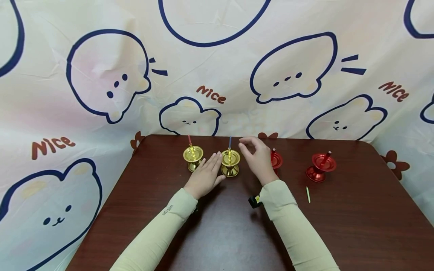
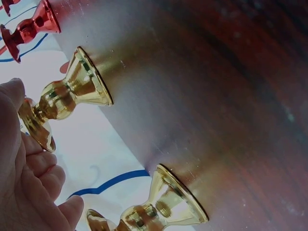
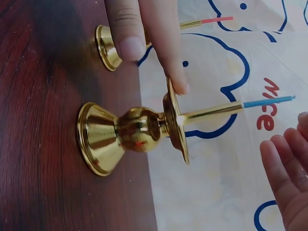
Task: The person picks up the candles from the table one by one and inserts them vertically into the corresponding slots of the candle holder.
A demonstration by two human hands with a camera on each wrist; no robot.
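A shiny gold candle holder (image 1: 230, 171) stands upright near the table's back edge, with a thin blue candle (image 3: 267, 102) in its tall socket. My left hand (image 1: 205, 177) is at its left side, fingers extended, a fingertip touching the rim of its dish (image 3: 179, 126). To the right of the blue candle is my right hand (image 1: 259, 160), its fingers loosely bent, apart from the candle and holding nothing. Beyond the left hand, a second gold candle holder (image 1: 193, 154) carries a thin red candle (image 1: 190, 139); the hand partly covers its base.
One red candle holder (image 1: 277, 160) is partly hidden behind the right hand and forearm. Another red candle holder (image 1: 317, 173) stands farther right, and a thin green candle (image 1: 308, 195) lies on the dark wooden table (image 1: 223, 233) near it. A printed cloth (image 1: 234, 75) hangs behind.
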